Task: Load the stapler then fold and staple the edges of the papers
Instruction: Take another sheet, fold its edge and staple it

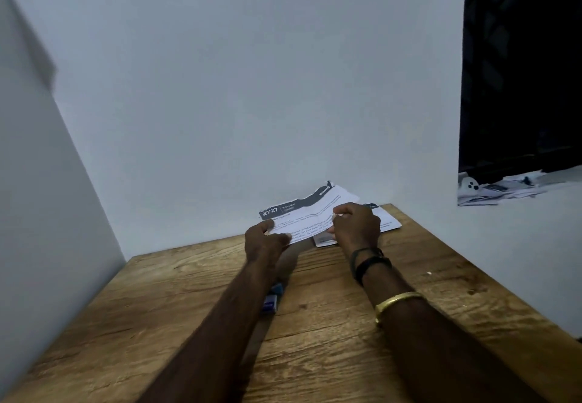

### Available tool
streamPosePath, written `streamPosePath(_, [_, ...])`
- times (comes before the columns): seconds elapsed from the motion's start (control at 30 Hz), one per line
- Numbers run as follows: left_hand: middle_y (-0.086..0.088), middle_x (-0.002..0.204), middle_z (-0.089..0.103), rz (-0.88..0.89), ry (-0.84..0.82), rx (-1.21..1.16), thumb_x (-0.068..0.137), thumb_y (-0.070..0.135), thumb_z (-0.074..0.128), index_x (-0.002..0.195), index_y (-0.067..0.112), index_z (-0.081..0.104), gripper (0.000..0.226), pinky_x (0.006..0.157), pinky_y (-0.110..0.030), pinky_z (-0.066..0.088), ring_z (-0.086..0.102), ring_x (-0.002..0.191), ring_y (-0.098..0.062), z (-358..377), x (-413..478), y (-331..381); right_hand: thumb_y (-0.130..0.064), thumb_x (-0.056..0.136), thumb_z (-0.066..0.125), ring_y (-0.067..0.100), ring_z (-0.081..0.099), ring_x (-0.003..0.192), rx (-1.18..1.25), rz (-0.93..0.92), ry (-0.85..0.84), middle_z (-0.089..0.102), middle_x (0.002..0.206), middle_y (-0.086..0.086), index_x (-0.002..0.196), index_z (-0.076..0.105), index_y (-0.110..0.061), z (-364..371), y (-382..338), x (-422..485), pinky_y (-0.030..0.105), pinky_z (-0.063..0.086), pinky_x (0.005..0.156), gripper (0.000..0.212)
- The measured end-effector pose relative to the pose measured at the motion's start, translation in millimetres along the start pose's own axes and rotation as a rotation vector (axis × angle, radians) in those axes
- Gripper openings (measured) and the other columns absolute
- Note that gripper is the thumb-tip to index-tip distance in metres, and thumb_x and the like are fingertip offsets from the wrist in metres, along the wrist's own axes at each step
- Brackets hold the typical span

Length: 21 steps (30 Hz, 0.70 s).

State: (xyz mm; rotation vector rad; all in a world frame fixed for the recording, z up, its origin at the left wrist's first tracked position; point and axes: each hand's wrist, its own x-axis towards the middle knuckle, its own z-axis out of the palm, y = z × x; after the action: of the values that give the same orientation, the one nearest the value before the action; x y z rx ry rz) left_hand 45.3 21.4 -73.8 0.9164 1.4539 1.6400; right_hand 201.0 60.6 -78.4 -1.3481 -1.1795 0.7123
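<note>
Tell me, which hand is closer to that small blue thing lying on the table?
Left. The small blue thing lies right beside the left forearm, behind the left hand gripping the paper. The right hand holds the paper's other side, farther away.

Two bare forearms reach into the head view from the lower edge, with no sleeve showing on either; the left hand (267, 240) wears nothing on its wrist or on the fingers that show; the right hand (357, 224) has a black band (371, 265) close around the wrist, flat and dark, with a thin dark cord looped just above it toward the hand; further up the right forearm sits a gold-coloured bangle (397, 303), a smooth rigid metal ring with a bright sheen along its upper edge; any rings on the right fingers are too small and blurred to tell.
</note>
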Motion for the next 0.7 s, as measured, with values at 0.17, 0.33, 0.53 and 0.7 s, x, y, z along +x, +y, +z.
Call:
streamPosePath(0.17, [-0.025,0.13,0.061,0.009,-0.015,0.092,0.071,-0.016,0.073,0.129,-0.003,0.061,0.061,0.103,-0.048,0.053,0.066,0.115,-0.039,39.0,18.7,-8.9,-0.009,0.09,0.056,0.026,0.07,0.104,-0.099,-0.029,0.124,0.079,0.1,0.008,0.102,0.077,-0.02,-22.4,10.6,15.2,0.034,0.056,0.092,0.027])
streamPosePath(0.33, [-0.022,0.128,0.063,0.03,-0.058,0.195,0.072,-0.01,0.074,0.128,0.005,0.061,0.059,0.1,-0.045,0.056,0.068,0.112,-0.035,72.0,33.4,-20.7,-0.008,0.09,0.06,0.03,0.068,0.109,-0.149,0.006,0.2,0.074,0.115,0.006,0.101,0.079,-0.019,-35.8,25.4,34.5,0.032,0.054,0.093,0.024])
streamPosePath(0.53, [-0.013,0.134,0.06,0.068,-0.08,0.4,0.076,0.001,0.075,0.13,0.012,0.059,0.057,0.105,-0.037,0.051,0.06,0.122,-0.029,88.8,36.3,-31.7,-0.013,0.086,0.071,0.029,0.072,0.104,-0.175,0.103,0.172,0.077,0.111,0.006,0.101,0.078,-0.021,-43.6,40.1,50.0,0.037,0.058,0.094,0.018])
streamPosePath(0.7, [-0.014,0.136,0.06,0.129,-0.114,0.619,0.078,0.003,0.073,0.131,0.008,0.059,0.056,0.103,-0.041,0.052,0.059,0.125,-0.03,97.7,44.9,-37.5,-0.018,0.086,0.069,0.03,0.071,0.105,-0.227,0.148,0.14,0.077,0.108,0.009,0.103,0.077,-0.02,-40.8,47.5,63.6,0.033,0.057,0.092,0.019])
